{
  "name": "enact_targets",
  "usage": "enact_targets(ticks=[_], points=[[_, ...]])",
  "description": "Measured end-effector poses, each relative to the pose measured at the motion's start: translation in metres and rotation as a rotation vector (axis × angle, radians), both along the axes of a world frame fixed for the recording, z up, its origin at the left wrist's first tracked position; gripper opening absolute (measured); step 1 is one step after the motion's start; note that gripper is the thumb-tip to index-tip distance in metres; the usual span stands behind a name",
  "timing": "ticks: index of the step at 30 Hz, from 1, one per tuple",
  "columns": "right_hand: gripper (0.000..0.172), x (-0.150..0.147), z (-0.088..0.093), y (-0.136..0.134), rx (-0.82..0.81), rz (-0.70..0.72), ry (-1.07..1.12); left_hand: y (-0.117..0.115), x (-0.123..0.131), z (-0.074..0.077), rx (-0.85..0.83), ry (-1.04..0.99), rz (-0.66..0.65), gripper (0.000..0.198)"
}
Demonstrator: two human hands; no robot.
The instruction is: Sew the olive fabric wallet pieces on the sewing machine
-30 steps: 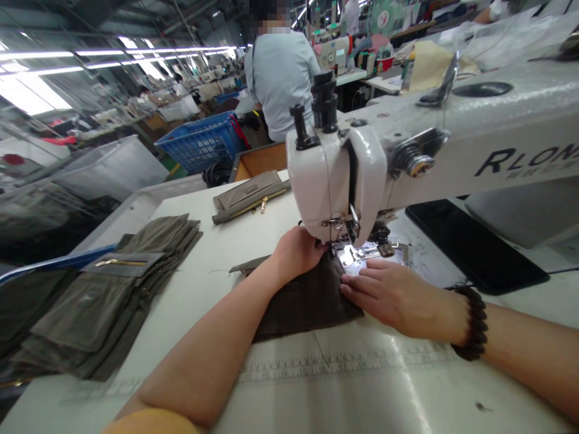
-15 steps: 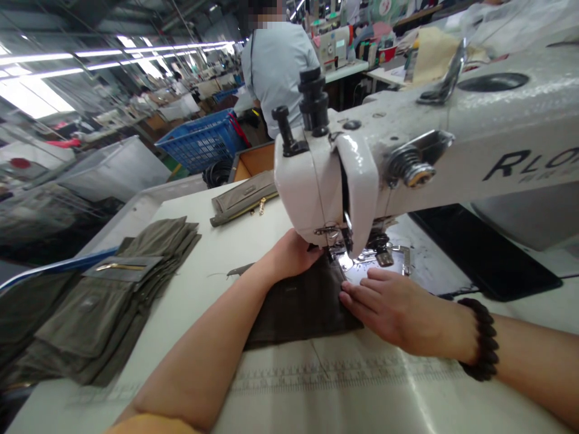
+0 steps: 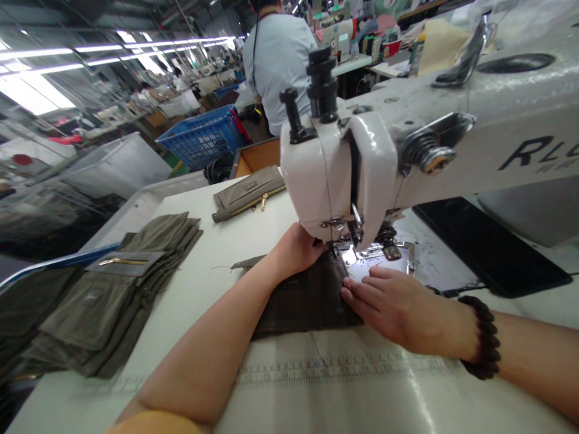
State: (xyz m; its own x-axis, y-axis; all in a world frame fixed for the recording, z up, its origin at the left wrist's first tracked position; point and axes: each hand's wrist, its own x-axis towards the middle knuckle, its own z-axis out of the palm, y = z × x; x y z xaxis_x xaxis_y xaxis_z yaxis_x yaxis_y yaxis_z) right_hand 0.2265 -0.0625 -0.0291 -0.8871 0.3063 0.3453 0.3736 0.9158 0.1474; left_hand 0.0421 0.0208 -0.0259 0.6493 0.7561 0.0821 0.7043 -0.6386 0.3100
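Observation:
A dark olive fabric piece [image 3: 307, 301] lies on the white table under the head of a white sewing machine [image 3: 344, 169]. My left hand [image 3: 296, 248] rests on the piece's far edge right by the presser foot, its fingertips hidden behind the machine head. My right hand [image 3: 389, 304] lies flat with fingers stretched out, pressing the piece's right edge just in front of the shiny needle plate [image 3: 375, 256]. A dark bead bracelet [image 3: 482, 337] circles my right wrist.
A stack of olive fabric pockets with a gold zipper [image 3: 113, 289] lies at the left. One zipped olive pouch [image 3: 246, 193] sits behind my left arm. A black panel [image 3: 488, 247] lies at right. A person in a light shirt [image 3: 278, 60] stands beyond, near a blue basket [image 3: 199, 138].
The view has shifted slightly. Both hands stay on the dark fabric by the needle, with the piece fed a little further under the machine head.

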Motion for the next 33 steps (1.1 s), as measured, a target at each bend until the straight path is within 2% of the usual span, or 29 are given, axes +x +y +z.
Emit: enact_targets(ticks=[8,14,19,33], points=[[0.038,-0.0024,-0.0007,-0.0007,0.015,-0.018,-0.002,0.0019,-0.0006,-0.0013,-0.026,0.021,-0.004,0.021],[0.036,-0.0034,-0.0017,0.002,0.034,-0.028,0.002,0.0046,-0.0013,-0.0003,-0.025,-0.082,0.02,0.025],[0.035,-0.0054,-0.0009,-0.0018,0.017,-0.011,0.018,0.0019,-0.0011,0.0038,-0.085,-0.064,0.026,0.023],[0.037,-0.0045,-0.0031,-0.0013,-0.01,-0.065,-0.025,0.0005,-0.0002,0.0005,-0.024,-0.015,0.068,0.015]])
